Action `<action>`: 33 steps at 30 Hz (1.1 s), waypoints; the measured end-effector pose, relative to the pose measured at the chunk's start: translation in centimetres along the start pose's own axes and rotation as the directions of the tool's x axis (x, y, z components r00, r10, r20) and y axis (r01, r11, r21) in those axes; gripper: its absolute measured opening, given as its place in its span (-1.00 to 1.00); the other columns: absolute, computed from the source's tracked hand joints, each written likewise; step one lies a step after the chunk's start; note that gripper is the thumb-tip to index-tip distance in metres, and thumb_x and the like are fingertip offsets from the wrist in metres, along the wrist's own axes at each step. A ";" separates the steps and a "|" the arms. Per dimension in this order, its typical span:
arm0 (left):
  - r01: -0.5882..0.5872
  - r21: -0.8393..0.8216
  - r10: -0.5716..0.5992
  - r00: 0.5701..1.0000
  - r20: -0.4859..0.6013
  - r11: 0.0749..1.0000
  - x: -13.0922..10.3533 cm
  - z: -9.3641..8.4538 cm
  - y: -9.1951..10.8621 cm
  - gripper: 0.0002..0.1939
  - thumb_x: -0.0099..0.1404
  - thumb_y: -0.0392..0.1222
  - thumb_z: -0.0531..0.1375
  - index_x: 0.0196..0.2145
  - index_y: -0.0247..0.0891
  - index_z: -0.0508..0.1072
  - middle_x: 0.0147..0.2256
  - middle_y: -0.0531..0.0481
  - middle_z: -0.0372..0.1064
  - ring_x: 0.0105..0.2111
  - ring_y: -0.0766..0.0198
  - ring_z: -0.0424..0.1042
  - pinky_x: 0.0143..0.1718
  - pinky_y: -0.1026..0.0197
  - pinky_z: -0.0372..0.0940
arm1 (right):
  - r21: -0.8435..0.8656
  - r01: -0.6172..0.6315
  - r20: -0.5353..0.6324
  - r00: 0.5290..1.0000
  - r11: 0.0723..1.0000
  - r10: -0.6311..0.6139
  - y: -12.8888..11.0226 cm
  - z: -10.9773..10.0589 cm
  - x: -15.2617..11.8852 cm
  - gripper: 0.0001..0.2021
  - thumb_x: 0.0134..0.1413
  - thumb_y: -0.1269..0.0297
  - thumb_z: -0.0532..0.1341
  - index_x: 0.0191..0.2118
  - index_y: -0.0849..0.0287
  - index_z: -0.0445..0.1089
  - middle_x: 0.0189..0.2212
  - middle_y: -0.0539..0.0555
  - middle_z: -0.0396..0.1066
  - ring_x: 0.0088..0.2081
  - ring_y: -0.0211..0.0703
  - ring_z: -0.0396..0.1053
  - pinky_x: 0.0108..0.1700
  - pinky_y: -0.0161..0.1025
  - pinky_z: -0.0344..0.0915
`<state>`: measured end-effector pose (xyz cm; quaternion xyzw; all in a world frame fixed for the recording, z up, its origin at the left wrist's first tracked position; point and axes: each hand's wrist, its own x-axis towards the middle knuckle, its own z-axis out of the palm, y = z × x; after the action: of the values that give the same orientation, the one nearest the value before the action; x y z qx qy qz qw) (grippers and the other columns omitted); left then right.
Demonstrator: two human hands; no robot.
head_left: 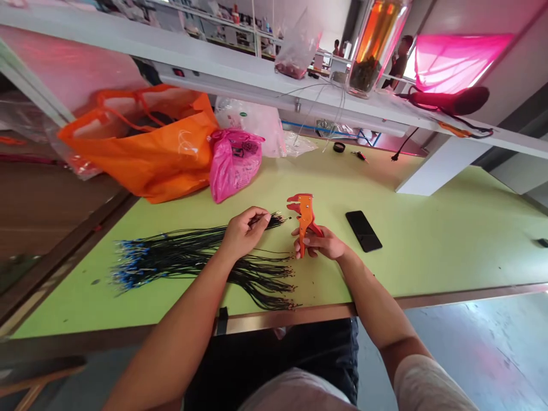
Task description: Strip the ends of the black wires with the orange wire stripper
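**Black wires (184, 246) in the left hand (247, 231), orange wire stripper (306, 214) in the right hand (319, 241)**

Through the head camera I look down at a yellow-green table (449, 240), and I take my clock from the wire stripper at its centre. My left hand is at nine o'clock, its thumb and forefinger pinching a bunch of the black wires near their tips. My right hand has its fingers curled around the stripper's handles; I cannot tell how hard they press. The tool stands with its head up, and its jaws gape toward nine o'clock, just beside the pinched tips.

The rest of the wires lie fanned on the tabletop, their blue ends (128, 264) out between eight and nine, their loose tips near six. A black smartphone (363, 231) lies at three, near my right wrist. At ten I see an orange tote bag (171, 157), with a knotted pink plastic bag (235, 165) touching its side. A black ring-shaped roll (339, 147) sits at one; beyond it, on the white shelf (240, 69), stands a clear bottle (372, 45) holding amber liquid over dark leaves.
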<state>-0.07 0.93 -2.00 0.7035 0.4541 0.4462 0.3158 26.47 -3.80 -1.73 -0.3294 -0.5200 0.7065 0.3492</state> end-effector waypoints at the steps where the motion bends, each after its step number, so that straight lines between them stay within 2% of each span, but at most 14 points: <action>1: -0.011 -0.012 0.011 1.000 0.006 1.000 0.0 0.0 0.1 -0.62 0.37 0.16 0.19 -0.24 -0.24 0.54 -0.45 0.04 0.44 -0.45 0.29 0.36 -0.40 0.28 0.26 | -0.001 -0.012 0.019 1.000 1.000 0.012 -0.1 0.2 0.0 -0.54 0.12 0.10 0.44 0.04 0.26 0.43 -0.27 0.16 0.57 -0.30 -0.04 0.62 -0.56 -0.37 0.16; 7: -0.046 -0.042 0.047 0.998 0.041 0.998 -0.1 -0.2 0.3 -0.63 0.38 0.15 0.19 -0.23 -0.24 0.55 -0.48 0.07 0.39 -0.48 0.31 0.30 -0.43 0.29 0.20 | -0.043 -0.070 0.111 0.991 0.997 0.075 0.0 1.1 -0.1 -0.56 0.15 0.11 0.43 0.03 0.26 0.43 -0.27 0.18 0.58 -0.33 -0.05 0.62 -0.57 -0.37 0.15; 15: -0.052 -0.054 0.056 0.996 0.063 0.997 -0.3 -0.2 0.8 -0.69 0.35 0.07 0.19 -0.29 -0.25 0.50 -0.50 0.09 0.34 -0.53 0.35 0.23 -0.48 0.31 0.17 | -0.068 -0.082 0.157 0.983 0.994 0.092 -0.6 2.0 -0.3 -0.57 0.17 0.09 0.43 0.01 0.27 0.44 -0.30 0.15 0.57 -0.37 -0.09 0.60 -0.56 -0.38 0.16; 21: -0.059 -0.050 0.063 0.994 0.091 0.997 -0.3 -0.6 1.2 -0.70 0.33 0.05 0.19 -0.33 -0.25 0.48 -0.54 0.13 0.26 -0.57 0.38 0.13 -0.52 0.32 0.12 | -0.080 -0.085 0.157 0.983 0.993 0.097 -0.8 2.2 -0.3 -0.60 0.17 0.08 0.42 -0.04 0.28 0.44 -0.33 0.13 0.55 -0.39 -0.11 0.58 -0.58 -0.37 0.12; 30: -0.141 0.004 0.140 0.983 0.118 0.990 -0.1 -1.5 0.6 -0.64 0.40 0.10 0.17 -0.32 -0.26 0.50 -0.48 0.09 0.30 -0.52 0.36 0.17 -0.46 0.30 0.12 | -0.096 -0.108 0.128 0.984 0.989 0.120 -0.7 2.4 -0.2 -0.63 0.20 0.05 0.39 -0.11 0.28 0.45 -0.44 0.06 0.49 -0.51 -0.18 0.51 -0.60 -0.35 -0.12; 33: -0.151 -0.002 0.150 0.982 0.112 0.989 -0.1 -1.6 0.8 -0.65 0.40 0.10 0.17 -0.33 -0.26 0.50 -0.48 0.09 0.30 -0.52 0.35 0.18 -0.46 0.29 0.13 | -0.092 -0.101 0.112 0.987 0.991 0.111 -0.4 2.5 -0.1 -0.64 0.21 0.05 0.38 -0.13 0.28 0.44 -0.45 0.06 0.49 -0.51 -0.17 0.52 -0.60 -0.35 -0.14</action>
<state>-1.24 0.60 -0.72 0.7608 0.3825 0.4272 0.3039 24.53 -5.06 -0.76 -0.3293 -0.5512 0.7192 0.2654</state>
